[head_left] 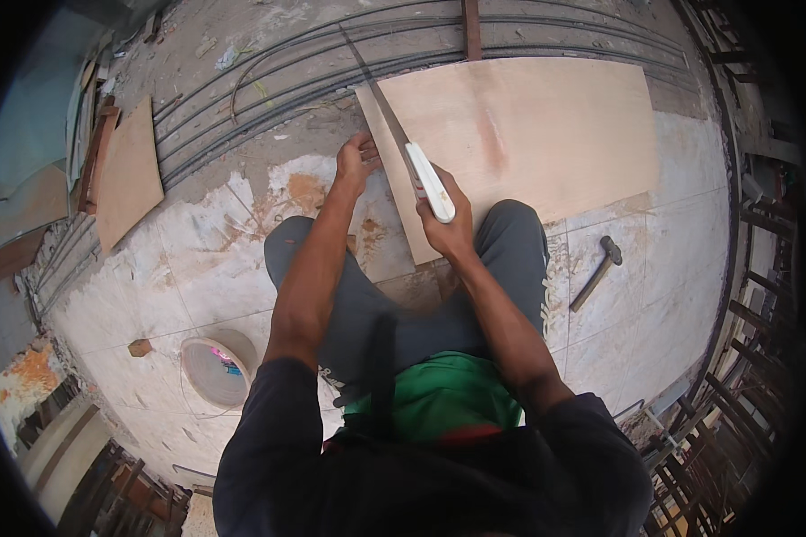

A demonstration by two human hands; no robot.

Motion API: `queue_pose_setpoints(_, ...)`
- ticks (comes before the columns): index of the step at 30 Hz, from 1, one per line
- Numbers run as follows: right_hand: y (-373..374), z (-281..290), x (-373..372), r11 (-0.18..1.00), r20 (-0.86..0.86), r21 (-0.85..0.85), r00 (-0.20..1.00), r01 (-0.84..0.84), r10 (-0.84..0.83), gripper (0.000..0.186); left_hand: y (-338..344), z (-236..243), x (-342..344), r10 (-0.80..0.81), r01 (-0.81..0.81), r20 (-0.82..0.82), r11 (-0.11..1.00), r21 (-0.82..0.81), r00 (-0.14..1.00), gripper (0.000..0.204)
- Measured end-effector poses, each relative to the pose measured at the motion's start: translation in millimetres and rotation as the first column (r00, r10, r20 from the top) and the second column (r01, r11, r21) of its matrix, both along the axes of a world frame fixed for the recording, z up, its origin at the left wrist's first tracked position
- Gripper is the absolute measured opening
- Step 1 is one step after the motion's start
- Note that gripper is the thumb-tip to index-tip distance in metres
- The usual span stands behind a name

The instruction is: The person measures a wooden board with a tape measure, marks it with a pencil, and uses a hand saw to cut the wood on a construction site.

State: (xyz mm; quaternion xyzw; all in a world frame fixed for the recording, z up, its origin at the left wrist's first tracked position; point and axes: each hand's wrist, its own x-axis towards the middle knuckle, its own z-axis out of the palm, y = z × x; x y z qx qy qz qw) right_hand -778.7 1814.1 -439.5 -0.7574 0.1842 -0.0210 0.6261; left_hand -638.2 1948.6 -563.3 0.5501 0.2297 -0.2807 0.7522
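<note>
My right hand (448, 219) is closed around the white handle of a handsaw (387, 112). Its long dark blade points away from me, tapering to a tip beyond the plywood sheet. The blade lies across the left part of this pale plywood sheet (564, 134), close to its left edge; whether the teeth sit in a cut is too fine to tell. My left hand (358, 159) is at that left edge, fingers curled and seemingly gripping it. A reddish stain marks the middle of the sheet. My bent knees are either side of the near left corner.
A hammer (597, 273) lies on the tiles at right. At left stand a white bucket (192, 371) with small colourful items inside and a small wood block (140, 347). Long steel bars (242, 125) run behind the sheet. A smaller board (130, 179) leans at far left.
</note>
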Motion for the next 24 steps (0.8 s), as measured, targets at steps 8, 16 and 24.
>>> queue_pose_setpoints(8, -9, -6, -64, 0.998, 0.062, -0.006, 0.996, -0.062, 0.063, 0.060, 4, -3, 1, -0.040, 0.040, -0.006, 0.999, -0.034, 0.999, 0.062)
queue_pose_setpoints(16, 7, -36, 59, 1.000, 0.223, -0.018, 0.975, 0.001, 0.003, 0.060, 5, -1, -8, -0.047, 0.049, 0.025, 0.998, -0.045, 0.999, 0.062)
queue_pose_setpoints(24, -14, -2, -101, 0.991, 0.071, -0.112, 0.995, -0.068, 0.076, 0.063, -1, -3, -1, 0.004, -0.004, -0.009, 1.000, -0.009, 1.000, 0.061)
